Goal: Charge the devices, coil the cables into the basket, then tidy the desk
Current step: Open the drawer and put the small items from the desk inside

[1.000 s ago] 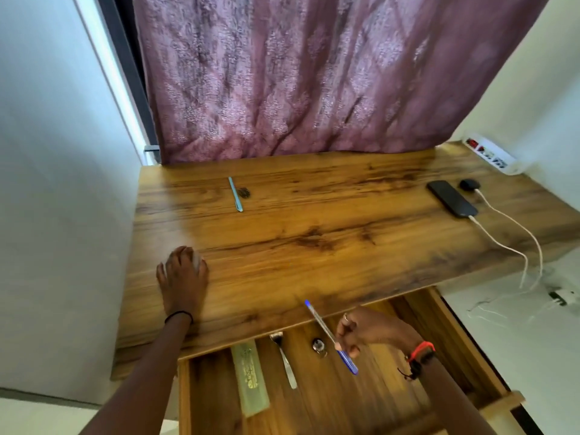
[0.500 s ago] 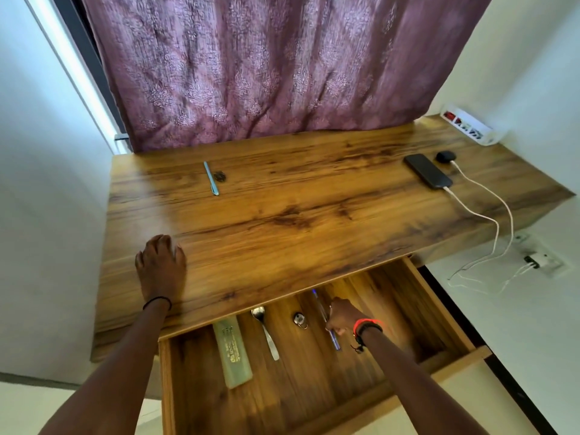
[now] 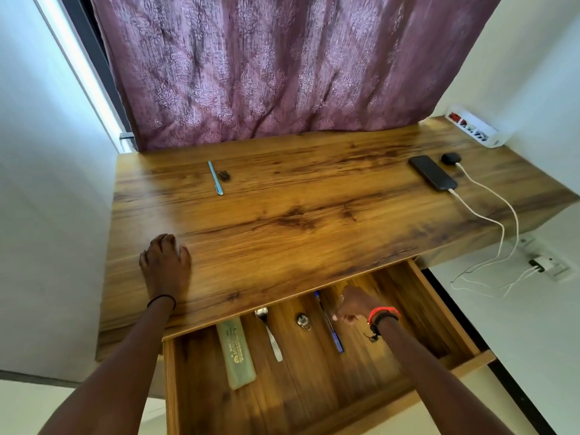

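My left hand (image 3: 166, 265) rests on the wooden desk (image 3: 314, 221) near its front left, fingers slightly bent, holding nothing. My right hand (image 3: 354, 304) is low inside the open drawer (image 3: 455, 328), partly under the desk edge. A blue pen (image 3: 329, 324) lies on the drawer floor just left of its thumb, and I see no grip on it. At the desk's back right lie a black phone (image 3: 433, 172) and a dark earbud case (image 3: 451, 157), each with a white cable (image 3: 489, 196) plugged in. A light-blue pen (image 3: 215, 178) lies at the back left.
The drawer also holds a green pouch (image 3: 236, 353), a spoon (image 3: 268, 331) and a small metal object (image 3: 303, 320). A white power strip (image 3: 474, 130) sits in the back right corner. The cables hang down to a wall charger (image 3: 539, 263). A small dark object (image 3: 224, 175) lies beside the light-blue pen.
My right hand carried the blue pen down from above the drawer onto its floor, and the pen now lies flat beside the hand. My left hand stayed on the desk.
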Demonstrator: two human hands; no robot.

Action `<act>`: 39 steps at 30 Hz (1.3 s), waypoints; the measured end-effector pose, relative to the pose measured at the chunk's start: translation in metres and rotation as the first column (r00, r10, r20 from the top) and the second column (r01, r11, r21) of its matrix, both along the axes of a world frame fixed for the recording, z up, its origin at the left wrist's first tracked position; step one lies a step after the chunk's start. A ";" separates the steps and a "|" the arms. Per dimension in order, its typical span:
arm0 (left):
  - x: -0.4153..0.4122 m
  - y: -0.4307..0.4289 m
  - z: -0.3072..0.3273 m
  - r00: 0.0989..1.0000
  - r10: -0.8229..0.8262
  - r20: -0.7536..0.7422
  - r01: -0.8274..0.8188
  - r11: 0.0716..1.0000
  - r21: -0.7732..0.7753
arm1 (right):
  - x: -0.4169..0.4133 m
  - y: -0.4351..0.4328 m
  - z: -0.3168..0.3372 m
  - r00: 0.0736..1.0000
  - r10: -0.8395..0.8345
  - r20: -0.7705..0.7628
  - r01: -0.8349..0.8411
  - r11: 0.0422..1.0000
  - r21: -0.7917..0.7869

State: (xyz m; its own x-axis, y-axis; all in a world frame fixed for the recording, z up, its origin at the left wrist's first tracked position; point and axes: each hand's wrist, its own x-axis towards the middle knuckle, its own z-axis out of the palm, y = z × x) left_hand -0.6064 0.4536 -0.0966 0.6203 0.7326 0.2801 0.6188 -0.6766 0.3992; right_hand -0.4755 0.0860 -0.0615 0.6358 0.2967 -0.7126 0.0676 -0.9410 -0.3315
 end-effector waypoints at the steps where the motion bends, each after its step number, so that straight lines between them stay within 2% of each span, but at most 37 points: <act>1: 0.001 -0.001 -0.001 1.000 0.005 -0.003 -0.005 1.000 -0.004 | 0.005 0.000 0.010 1.000 -0.007 -0.027 0.008 1.000 0.019; 3: 0.005 0.000 0.000 1.000 0.027 0.010 -0.027 1.000 -0.013 | 0.016 0.009 0.033 0.998 0.016 -0.061 -0.014 0.999 0.037; 6: 0.016 0.004 0.006 0.998 0.048 0.029 -0.047 0.999 -0.018 | 0.038 0.035 0.063 0.997 0.076 -0.013 -0.075 0.995 0.058; 10: 0.032 0.014 0.013 0.998 0.058 0.026 -0.057 0.997 -0.043 | 0.060 0.090 0.086 0.962 0.174 0.211 -0.208 0.967 0.146; 14: 0.042 0.022 0.009 0.998 0.061 -0.011 -0.062 0.997 -0.050 | 0.082 0.156 0.084 0.963 0.055 0.263 -0.149 0.924 0.353; 17: 0.042 0.019 -0.002 0.996 0.065 -0.067 -0.065 0.998 0.002 | 0.097 0.201 0.076 0.954 -0.010 0.299 -0.116 0.910 0.399; 20: 0.043 0.019 -0.005 0.995 0.071 -0.068 -0.069 0.997 0.034 | 0.110 0.246 0.067 0.916 -0.050 0.397 -0.133 0.898 0.419; 26: 0.044 0.020 -0.003 0.996 0.090 -0.030 -0.089 0.996 0.032 | 0.113 0.317 0.051 0.912 -0.121 0.393 -0.092 0.871 0.483; 33: 0.046 0.018 -0.003 0.994 0.109 -0.024 -0.107 0.993 0.055 | 0.110 0.357 0.049 0.907 -0.183 0.380 -0.036 0.864 0.502; 39: 0.046 0.019 -0.004 0.993 0.114 -0.042 -0.111 0.992 0.067 | 0.107 0.370 0.042 0.905 -0.144 0.401 -0.066 0.883 0.465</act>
State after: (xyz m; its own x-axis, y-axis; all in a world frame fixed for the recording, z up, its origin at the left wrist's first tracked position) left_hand -0.5605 0.4730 -0.1003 0.5479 0.7799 0.3027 0.7090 -0.6249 0.3267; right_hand -0.3681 0.4560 -0.0197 0.8555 0.4892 -0.1698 0.2625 -0.6923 -0.6721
